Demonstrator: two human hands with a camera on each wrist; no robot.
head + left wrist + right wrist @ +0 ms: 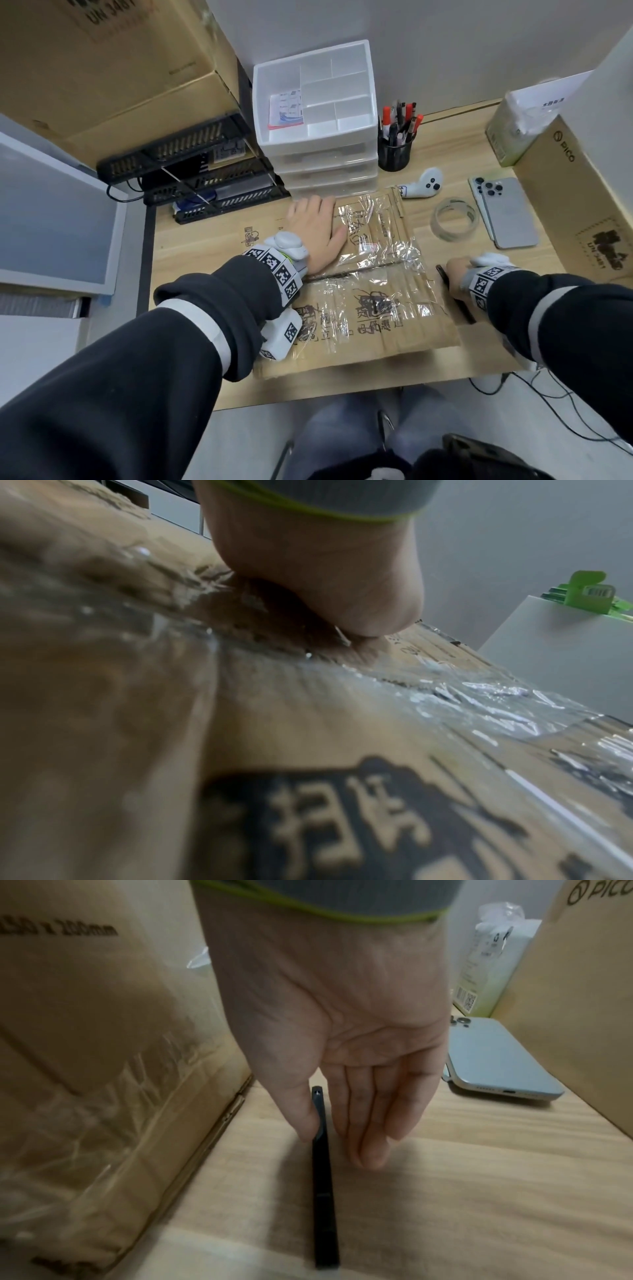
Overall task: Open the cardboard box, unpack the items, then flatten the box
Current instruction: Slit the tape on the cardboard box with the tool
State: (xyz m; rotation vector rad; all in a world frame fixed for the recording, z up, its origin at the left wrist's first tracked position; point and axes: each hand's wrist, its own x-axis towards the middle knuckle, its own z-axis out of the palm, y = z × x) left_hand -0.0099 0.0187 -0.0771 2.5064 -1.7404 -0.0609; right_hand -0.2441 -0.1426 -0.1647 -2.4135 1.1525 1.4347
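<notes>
Cardboard box [376,308], covered with clear tape, lies on the wooden desk [342,390]. Left hand [317,229] rests flat on its top, fingers straight. Right hand [342,1042] is just beside the box, its straight fingers and thumb either side of a thin black tool [323,1191], perhaps a knife.

Left hand [317,233] lies flat, palm down, fingers extended toward 1 o'clock. Right hand [346,1042], at 3 o'clock from it, points fingers-down, straight, thumb slightly apart.
</notes>
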